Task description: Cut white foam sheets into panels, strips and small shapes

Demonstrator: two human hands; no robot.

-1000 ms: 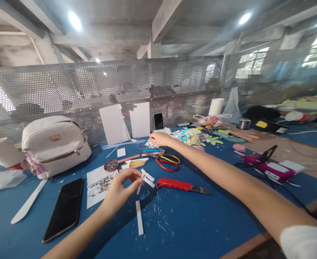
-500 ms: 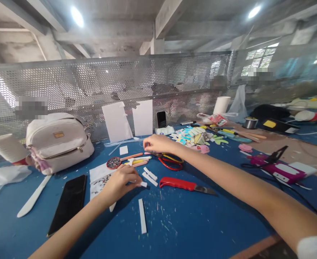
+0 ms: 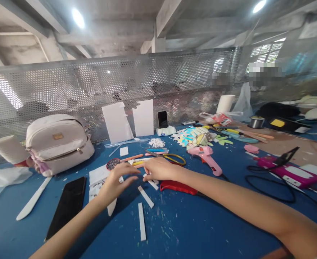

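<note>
Head view, with 12 o'clock on the far side: see two bare hands, close but apart, over a blue table [image 3: 190, 230]. On the left hand [image 3: 117, 180], see thumb and pointing finger spread wide. Just below, at 6 o'clock, spot a white pointy piece [image 3: 112, 208]; cannot tell if held by the other fingers. On the right hand [image 3: 159, 169], see fingers bent down and close together, right over some short white strips [image 3: 153, 184]. Cannot tell if pinching one.

At 7 o'clock from the right hand, find a loose white strip [image 3: 145, 196], tilted, and at 6 o'clock from that, a second white strip [image 3: 142, 222]. At 4 o'clock from the right hand, under the arm, see a red knife handle [image 3: 178, 186]. Between 2 and 3 o'clock, find a pink glue gun [image 3: 205, 154]. At 12 o'clock, see a heap of white scraps [image 3: 156, 143]. At 8 o'clock from the left hand, find a black phone [image 3: 66, 205], and at 10 o'clock a pale backpack [image 3: 58, 149].
</note>
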